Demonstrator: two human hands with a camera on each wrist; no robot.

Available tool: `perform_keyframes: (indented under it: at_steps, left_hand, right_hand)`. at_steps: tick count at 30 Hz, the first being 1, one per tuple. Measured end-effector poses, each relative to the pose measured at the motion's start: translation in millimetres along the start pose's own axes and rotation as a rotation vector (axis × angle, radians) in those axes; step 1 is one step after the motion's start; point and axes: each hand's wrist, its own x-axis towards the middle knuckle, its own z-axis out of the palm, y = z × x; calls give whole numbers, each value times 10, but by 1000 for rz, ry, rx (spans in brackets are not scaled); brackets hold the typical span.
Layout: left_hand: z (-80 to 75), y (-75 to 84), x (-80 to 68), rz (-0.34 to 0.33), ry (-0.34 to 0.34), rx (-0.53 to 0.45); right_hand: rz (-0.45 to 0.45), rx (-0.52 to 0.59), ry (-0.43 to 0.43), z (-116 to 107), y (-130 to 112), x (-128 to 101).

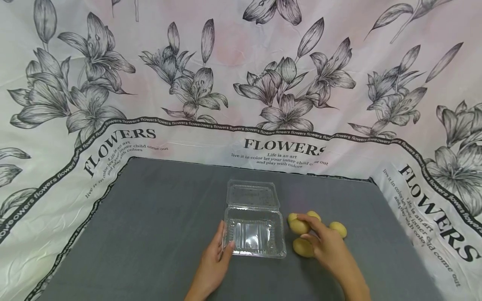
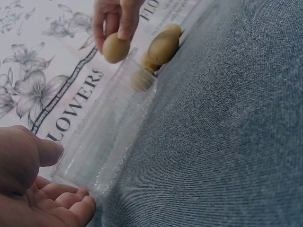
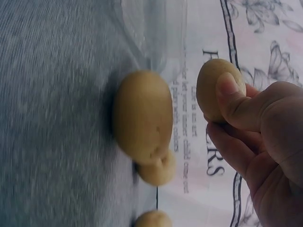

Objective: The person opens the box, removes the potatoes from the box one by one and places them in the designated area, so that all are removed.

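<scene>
A pale cloth (image 1: 233,83) printed with grey lilies and the word FLOWERS hangs behind and drapes down both sides of a grey fabric worktop (image 1: 150,217).

Near the middle of the worktop sits a clear plastic box (image 1: 254,236), its hinged lid (image 1: 253,194) folded flat open on the far side. The box looks empty in the head view.

The left hand (image 1: 216,255) rests at the box's near left corner, fingers fairly straight and relaxed, thumb against the box's left wall; the left wrist view shows the thumb (image 2: 45,151) by the clear wall and the fingertips (image 2: 71,201) lying loosely beside the box base. It curls round nothing.

Just right of the box lies a small cluster of potatoes. The right hand (image 1: 320,240) pinches one potato (image 1: 299,226) between thumb and fingers; the right wrist view shows the thumb (image 3: 232,101) pressed over it and the potato lifted clear of the worktop, close to the box's right edge. A second potato (image 1: 303,247) lies on the worktop under the hand, a third (image 1: 338,229) sits to the right, and a fourth (image 1: 314,215) lies just behind the fingers. A further small one (image 1: 291,217) touches the held potato's far left side.
</scene>
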Motion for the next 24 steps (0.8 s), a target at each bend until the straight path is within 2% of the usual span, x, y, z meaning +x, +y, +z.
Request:
perform_keyframes:
  at_steps: [5, 10, 24]
  left_hand:
    - [1, 15, 15, 2, 3, 3]
    - [8, 2, 4, -14, 1, 24]
    - [12, -7, -17, 14, 5, 1]
  right_hand:
    - [34, -82, 39, -91, 91, -64]
    - [91, -117, 22, -164, 157, -168]
    - [126, -140, 0, -262, 317, -385]
